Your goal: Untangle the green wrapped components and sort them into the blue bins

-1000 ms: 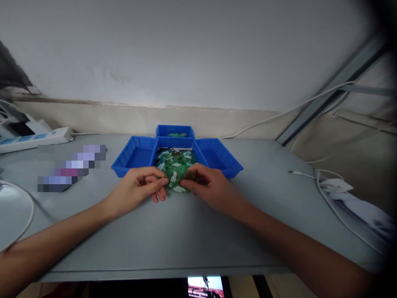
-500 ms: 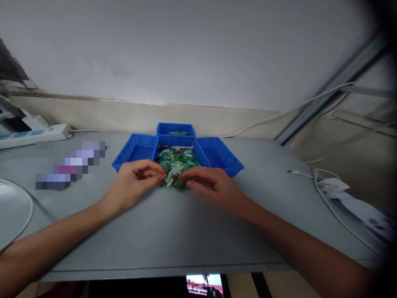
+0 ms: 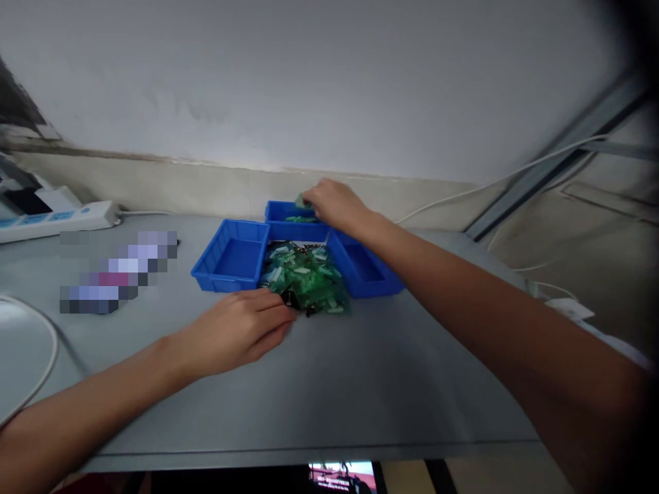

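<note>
Now the right hand (image 3: 334, 204) is reaching far out over the back blue tray (image 3: 291, 212), when a moment ago it was down at the pile with the other hand. Its fingers (image 3: 310, 199) are pinched together on a small green packet (image 3: 301, 200), holding it just above that tray, where a few green packets (image 3: 298, 219) are already lying. So one piece has gone from the pile to the back tray. The left hand (image 3: 241, 331) is staying low on the bench (image 3: 329, 384), its fingers (image 3: 278, 317) lying loose and nearly flat, touching the near edge of the pile of green packets (image 3: 303, 278); they are not gripping anything that shows. The pile is sitting between the left blue tray (image 3: 229, 259) and the right blue tray (image 3: 366, 269), and both of these look bare inside. Farther off, a white power strip (image 3: 56, 219) is lying at the left by the wall, and white cables (image 3: 561, 291) are trailing at the right.
</note>
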Demonstrator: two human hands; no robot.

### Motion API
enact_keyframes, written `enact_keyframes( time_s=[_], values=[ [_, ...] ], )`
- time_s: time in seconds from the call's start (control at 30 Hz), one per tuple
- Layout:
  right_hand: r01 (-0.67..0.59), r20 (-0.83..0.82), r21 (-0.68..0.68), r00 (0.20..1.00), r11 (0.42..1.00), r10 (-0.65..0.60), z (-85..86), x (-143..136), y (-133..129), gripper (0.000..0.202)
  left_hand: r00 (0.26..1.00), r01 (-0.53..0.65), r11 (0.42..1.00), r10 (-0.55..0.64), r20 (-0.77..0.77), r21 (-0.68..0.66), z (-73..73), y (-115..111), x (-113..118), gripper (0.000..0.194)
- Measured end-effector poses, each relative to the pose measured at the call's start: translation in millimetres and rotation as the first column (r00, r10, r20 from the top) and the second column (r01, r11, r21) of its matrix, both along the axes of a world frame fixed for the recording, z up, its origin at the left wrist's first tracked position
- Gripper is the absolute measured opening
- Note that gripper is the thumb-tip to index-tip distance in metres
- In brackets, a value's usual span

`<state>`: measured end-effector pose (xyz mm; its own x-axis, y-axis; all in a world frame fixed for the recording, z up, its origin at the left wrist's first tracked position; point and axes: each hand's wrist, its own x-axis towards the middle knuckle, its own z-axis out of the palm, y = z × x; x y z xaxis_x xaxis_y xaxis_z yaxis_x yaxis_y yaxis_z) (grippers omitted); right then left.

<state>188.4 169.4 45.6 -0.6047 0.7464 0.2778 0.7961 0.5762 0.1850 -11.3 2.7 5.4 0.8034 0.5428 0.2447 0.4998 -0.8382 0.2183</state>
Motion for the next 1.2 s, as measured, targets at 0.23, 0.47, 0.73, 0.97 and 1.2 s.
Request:
enact_keyframes(
  time_s=[0.23,0.47,0.73,0.97,1.2],
  values=[
    [0.033,-0.04,-0.12,0.998,0.992,-0.038,-29.4,-9,7,0.03,0.999,-0.005,1.0,0.004,-0.034,-0.017,-0.1,2,3,0.021],
    [-0.272,-0.053,-0.238,0.962,0.932,0.268,-18.8,-11,-52,0.041,0.997,-0.062,0.996,0.059,-0.058,-0.06,-2.8,1,4,0.021],
    [-0.325,-0.153,-0.323,0.945,0.889,0.29,-20.8,4,-69,0.052,0.995,-0.061,0.992,0.052,-0.083,-0.114,-7.0,2,6,0.022],
    [-0.491,-0.04,-0.254,0.866,0.833,0.498,-22.4,-7,-71,0.034,0.997,-0.044,0.992,0.036,-0.073,-0.119,-7.0,3,7,0.021],
    [-0.419,0.125,-0.152,0.89,0.895,0.438,-20.0,-22,-79,0.019,0.997,-0.029,0.993,0.02,-0.08,-0.11,-8.2,4,6,0.021]
  ],
)
